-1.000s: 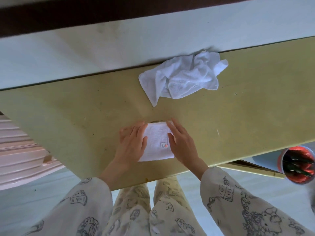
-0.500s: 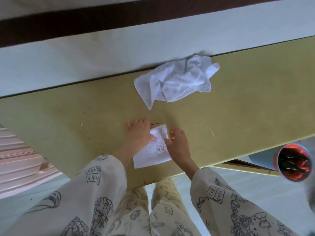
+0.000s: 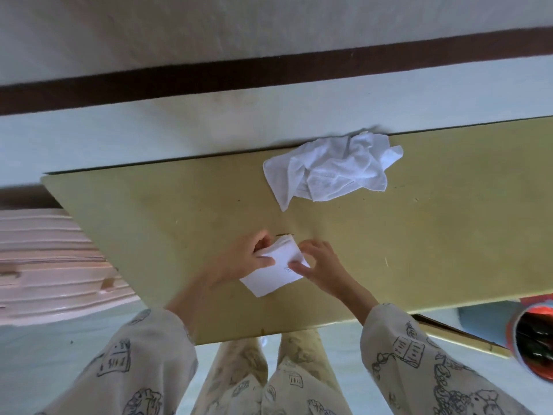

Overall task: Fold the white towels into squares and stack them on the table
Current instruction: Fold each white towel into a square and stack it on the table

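A small folded white towel [image 3: 273, 275] lies near the front edge of the yellow-green table [image 3: 167, 211], turned at an angle. My left hand [image 3: 242, 259] grips its upper left edge, thumb on top and fingers curled under the fold. My right hand [image 3: 321, 265] pinches its right side, thumb lying across the cloth near a small red tag. A crumpled white towel [image 3: 332, 167] sits loose at the table's far edge, apart from both hands.
A pale wall with a dark band [image 3: 269, 70] runs behind the table. Pink stacked furniture [image 3: 51, 265] stands at the left. A red-rimmed round container [image 3: 532, 339] holding dark items sits low at the right, beside a yellow edge below the tabletop.
Both hands went from lying flat on the folded towel to gripping its edges. The towel is now turned at an angle and lifted at its far edge. The view shifted left.
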